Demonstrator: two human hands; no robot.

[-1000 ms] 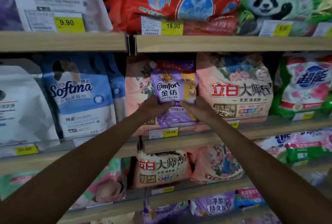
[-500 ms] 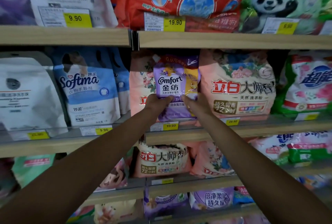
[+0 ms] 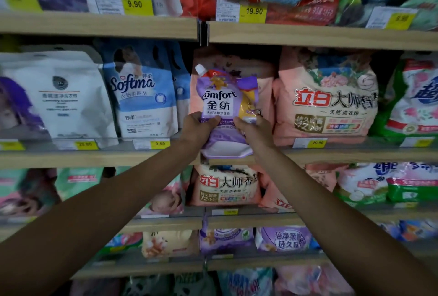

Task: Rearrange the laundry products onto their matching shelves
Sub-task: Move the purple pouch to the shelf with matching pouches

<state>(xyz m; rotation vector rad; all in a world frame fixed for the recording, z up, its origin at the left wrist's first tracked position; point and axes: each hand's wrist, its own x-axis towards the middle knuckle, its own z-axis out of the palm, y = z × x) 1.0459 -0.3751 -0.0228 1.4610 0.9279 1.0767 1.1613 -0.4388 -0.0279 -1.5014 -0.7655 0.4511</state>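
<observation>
Wooden store shelf [image 3: 99, 160] ahead: left hand [image 3: 198, 127] and right hand [image 3: 254, 129] both clasp purple plastic Comfort softener pouch [image 3: 227, 106], rising toward 12 o'clock.

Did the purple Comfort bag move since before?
Yes. The purple Comfort bag tipped toward the Softma bag, its bottom now over the shelf edge.

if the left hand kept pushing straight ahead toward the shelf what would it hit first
Beyond the purple Comfort pouch the left hand grips, probably the pink detergent bag standing right behind it, though depth is unclear.
</observation>
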